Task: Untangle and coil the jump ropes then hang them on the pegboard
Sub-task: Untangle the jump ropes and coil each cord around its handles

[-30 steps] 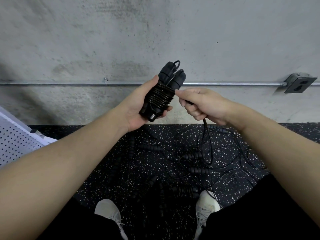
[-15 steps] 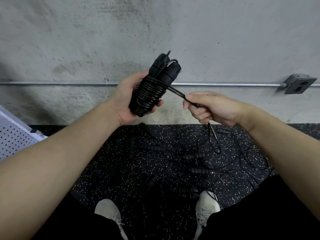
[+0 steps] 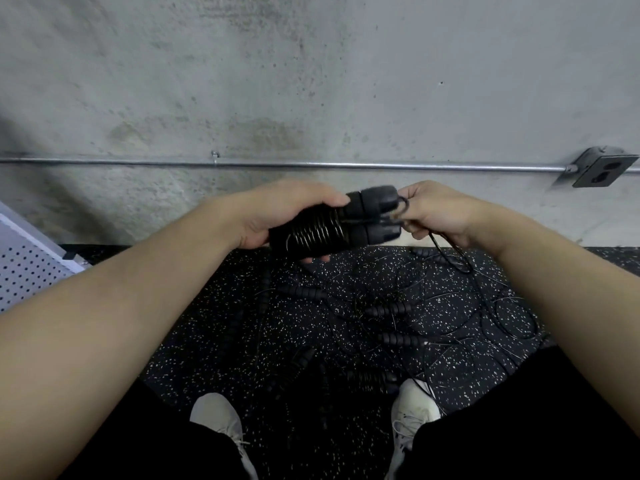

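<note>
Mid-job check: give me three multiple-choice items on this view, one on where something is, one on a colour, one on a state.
1. Where is the pegboard?
A. at the left edge, leaning near the wall
B. on the wall above the pipe
C. between the shoes

2. What colour are the handles of the rope being wound?
A. red
B. black
C. white

3. What is the right hand doing?
A. hanging empty
B. flat on the floor
C. pinching the cord at the handle ends

Answers:
1 A, the perforated white panel shows only at far left.
2 B, both handles in the left hand are black.
3 C, its fingers are curled on the cord beside the handle caps.
</note>
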### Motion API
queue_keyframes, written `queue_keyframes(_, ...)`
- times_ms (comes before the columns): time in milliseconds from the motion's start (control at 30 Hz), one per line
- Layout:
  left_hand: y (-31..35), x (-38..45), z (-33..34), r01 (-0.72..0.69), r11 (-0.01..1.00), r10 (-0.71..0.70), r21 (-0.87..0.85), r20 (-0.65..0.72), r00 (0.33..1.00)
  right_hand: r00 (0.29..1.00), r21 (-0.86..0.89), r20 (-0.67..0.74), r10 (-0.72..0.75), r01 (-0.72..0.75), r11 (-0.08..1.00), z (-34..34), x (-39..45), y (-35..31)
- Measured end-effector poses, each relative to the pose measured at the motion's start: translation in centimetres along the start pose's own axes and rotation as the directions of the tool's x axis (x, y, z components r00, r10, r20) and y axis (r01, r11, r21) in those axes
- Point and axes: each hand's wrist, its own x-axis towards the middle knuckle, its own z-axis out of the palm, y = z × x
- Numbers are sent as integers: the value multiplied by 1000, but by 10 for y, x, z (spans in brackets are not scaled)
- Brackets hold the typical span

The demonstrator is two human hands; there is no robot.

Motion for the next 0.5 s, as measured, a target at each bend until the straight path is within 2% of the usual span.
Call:
queue_keyframes(100,-4,8,6,-74,975,85,208,-47,995,999,9,-41,32,-32,999,4,3,-1)
queue_keyframes(167,-5,11,8,-104,913,140,395,-63,988,996,33,-77,44,-41,999,9,4,-4)
queue_keyframes(233,-5,16,10,-89,852,133,515,-49,990,995,45,-87,44,-40,998,13,5,-6)
queue_keyframes(400,-11,26,16,-72,708,124,702,-23,992,998,-28,-52,30,-31,999,25,5,-16)
queue_keyframes(500,-16,28,22,-66,674,158,736,-57,986,997,-143,-77,-5,-6,990,34,3,-22)
